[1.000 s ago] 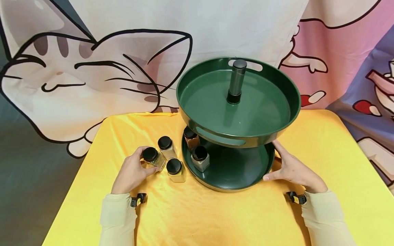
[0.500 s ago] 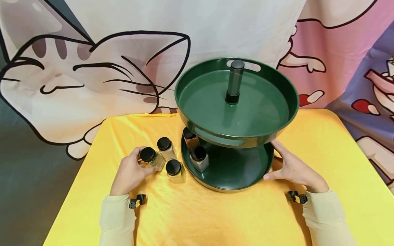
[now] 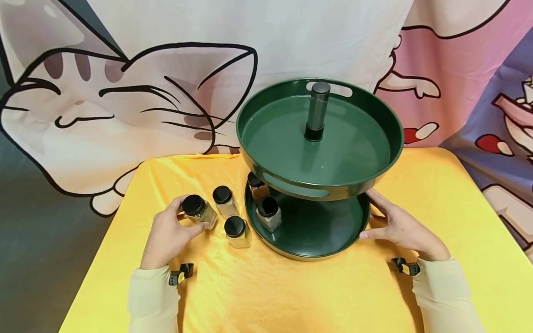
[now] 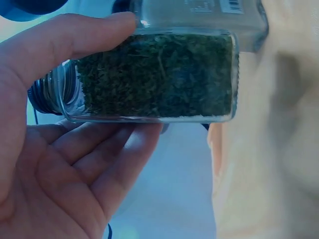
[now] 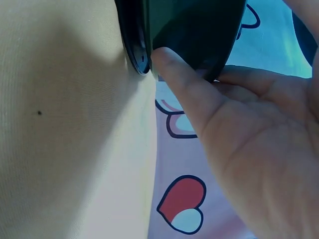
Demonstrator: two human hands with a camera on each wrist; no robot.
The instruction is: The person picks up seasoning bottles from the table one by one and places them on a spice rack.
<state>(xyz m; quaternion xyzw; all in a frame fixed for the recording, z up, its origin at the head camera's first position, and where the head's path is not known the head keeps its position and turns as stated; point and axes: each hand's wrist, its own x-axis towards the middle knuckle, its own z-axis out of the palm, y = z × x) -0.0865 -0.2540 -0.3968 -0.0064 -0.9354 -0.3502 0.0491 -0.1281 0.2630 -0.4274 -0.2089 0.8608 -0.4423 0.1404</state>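
My left hand pinches a square glass spice jar with a black lid between thumb and fingers. Dried green herbs fill that jar in the left wrist view. Beside it on the cloth stand a jar of pale powder and a jar of yellowish powder. A round green two-tier tray stand holds a reddish-brown spice jar and a greyish one at the left of its lower tray. With thumb and fingers spread, my right hand rests against that tray's right side.
The upper tray, with handle slots and a dark central post, overhangs the back of the lower one. A yellow cloth covers the table. Behind hangs a cartoon-printed curtain.
My left hand has drawn the herb jar to the left, away from the two neighbouring jars. My right hand has shifted slightly right, still at the lower tray's edge.
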